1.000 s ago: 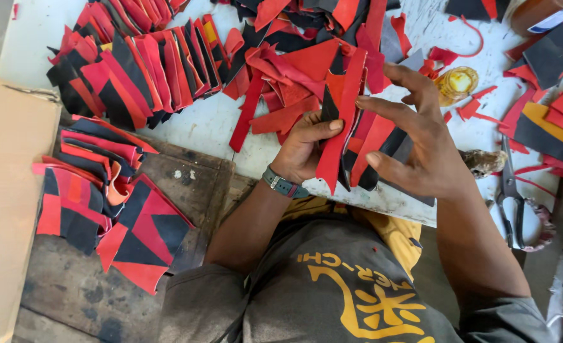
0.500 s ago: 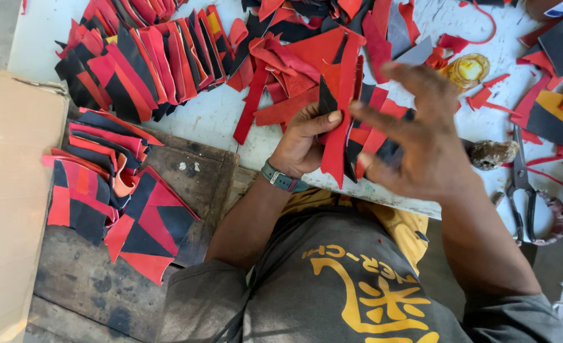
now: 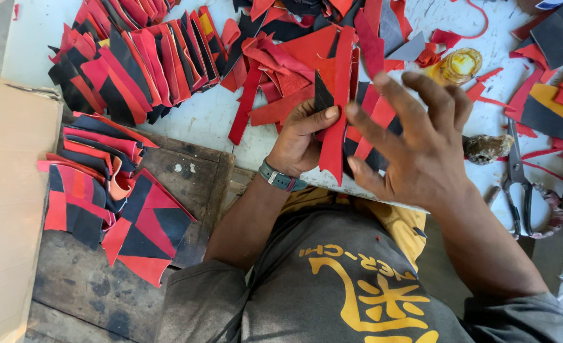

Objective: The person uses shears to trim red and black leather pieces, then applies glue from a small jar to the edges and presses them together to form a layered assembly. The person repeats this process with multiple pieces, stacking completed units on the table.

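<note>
My left hand grips a red strip; my right hand is spread just beside it. Ahead of both hands, a loose red scrap heap blocks the desk. Left of my left hand there is a bare white patch, then the fanned pieces. Right of my right hand: small jar, stone, scissors, with narrow gaps between them. Stacks cover the wooden board at the near left.

shirt: grey, yellow print on chest | yellow cloth under hem | left wrist: grey-green watch band
</note>
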{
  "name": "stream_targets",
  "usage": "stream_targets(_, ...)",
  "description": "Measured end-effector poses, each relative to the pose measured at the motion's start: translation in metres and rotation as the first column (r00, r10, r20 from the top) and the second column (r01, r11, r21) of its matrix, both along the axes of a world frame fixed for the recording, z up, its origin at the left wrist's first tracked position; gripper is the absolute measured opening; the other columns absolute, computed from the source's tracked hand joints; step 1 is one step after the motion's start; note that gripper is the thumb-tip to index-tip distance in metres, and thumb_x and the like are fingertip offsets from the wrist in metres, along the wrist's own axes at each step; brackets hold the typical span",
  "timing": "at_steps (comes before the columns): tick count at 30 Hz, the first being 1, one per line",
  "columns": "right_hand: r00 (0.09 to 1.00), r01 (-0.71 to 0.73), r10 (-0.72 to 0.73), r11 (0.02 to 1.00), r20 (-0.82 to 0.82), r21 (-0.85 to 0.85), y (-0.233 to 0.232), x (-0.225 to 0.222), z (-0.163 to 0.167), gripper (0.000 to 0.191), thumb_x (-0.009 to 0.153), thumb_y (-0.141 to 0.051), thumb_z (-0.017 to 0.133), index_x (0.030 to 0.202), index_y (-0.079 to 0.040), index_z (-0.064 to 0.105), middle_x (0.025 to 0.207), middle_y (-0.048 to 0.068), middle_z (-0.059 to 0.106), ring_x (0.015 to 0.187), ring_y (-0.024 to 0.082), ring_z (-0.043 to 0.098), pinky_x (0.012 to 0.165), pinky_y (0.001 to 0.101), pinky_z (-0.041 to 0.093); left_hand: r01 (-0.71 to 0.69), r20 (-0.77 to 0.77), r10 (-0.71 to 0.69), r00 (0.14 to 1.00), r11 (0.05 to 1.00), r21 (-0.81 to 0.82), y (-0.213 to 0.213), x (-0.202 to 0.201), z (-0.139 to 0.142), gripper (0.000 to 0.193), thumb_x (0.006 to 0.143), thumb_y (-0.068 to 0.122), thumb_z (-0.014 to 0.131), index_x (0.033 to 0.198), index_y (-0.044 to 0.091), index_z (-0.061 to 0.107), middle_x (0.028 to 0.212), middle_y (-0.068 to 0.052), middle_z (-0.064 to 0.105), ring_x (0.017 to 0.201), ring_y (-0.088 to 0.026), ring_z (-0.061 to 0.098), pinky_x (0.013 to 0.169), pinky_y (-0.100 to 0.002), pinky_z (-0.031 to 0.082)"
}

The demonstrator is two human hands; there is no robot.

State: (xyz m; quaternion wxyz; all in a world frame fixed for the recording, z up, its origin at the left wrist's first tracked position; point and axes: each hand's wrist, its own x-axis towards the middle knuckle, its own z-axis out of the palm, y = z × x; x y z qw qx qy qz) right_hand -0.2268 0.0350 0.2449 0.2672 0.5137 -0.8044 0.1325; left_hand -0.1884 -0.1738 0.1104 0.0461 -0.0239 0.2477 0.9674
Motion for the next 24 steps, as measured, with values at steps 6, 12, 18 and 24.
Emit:
stream_targets(6, 0.998, 0.008, -0.001, 0.994, 0.064, -0.106, 0.003, 0.002, 0.007, 0.055, 0.092, -0.052, 0.066, 0.127, -0.012, 0.078, 0.142, 0.018, 0.051, 0.126, 0.041, 0.046, 0.104, 0.0558, 0.032, 0.057, -0.079, -0.057, 0.995, 0.998, 0.006, 0.003, 0.001, -0.002, 0.016, 0.109, 0.008, 0.073, 0.120, -0.002, 0.069, 0.112, -0.011, 0.074, 0.099, -0.019, 0.071, 0.090, -0.037, 0.059)
stream_targets(12, 0.895, -0.187, 0.289, 0.934, 0.339, -0.303, 0.009, 0.007, 0.006, 0.043, 0.100, -0.046, 0.065, 0.130, -0.017, 0.074, 0.148, 0.015, 0.053, 0.135, 0.038, 0.048, 0.108, 0.0531, 0.038, 0.032, -0.063, -0.030, 0.998, 0.999, 0.036, 0.012, 0.000, 0.010, 0.020, 0.103, 0.012, 0.071, 0.120, 0.001, 0.069, 0.114, -0.011, 0.075, 0.102, -0.019, 0.073, 0.093, -0.037, 0.060)
stream_targets(18, 0.958, -0.173, 0.224, 0.949, 0.177, -0.265, 0.015, 0.025, 0.013, 0.045, 0.085, -0.043, 0.077, 0.120, -0.014, 0.071, 0.130, 0.019, 0.059, 0.117, 0.040, 0.054, 0.098, 0.0525, 0.038, -0.018, -0.113, 0.024, 0.993, 0.998, 0.060, 0.017, -0.004, 0.014, 0.018, 0.105, 0.011, 0.070, 0.121, 0.003, 0.069, 0.114, -0.008, 0.074, 0.103, -0.017, 0.072, 0.093, -0.036, 0.059)
stream_targets(24, 0.448, 0.354, 0.237, 0.838, 0.862, -0.414, 0.000, 0.020, -0.021, 0.070, 0.090, -0.002, 0.075, 0.153, -0.003, 0.043, 0.089, 0.005, 0.066, 0.077, 0.012, 0.064, 0.066, 0.0250, 0.048, -0.332, -0.239, 0.279, 0.930, 0.918, -0.219, 0.031, -0.015, 0.015, 0.011, 0.109, 0.006, 0.073, 0.116, -0.002, 0.070, 0.113, -0.008, 0.073, 0.102, -0.014, 0.068, 0.100, -0.036, 0.056)
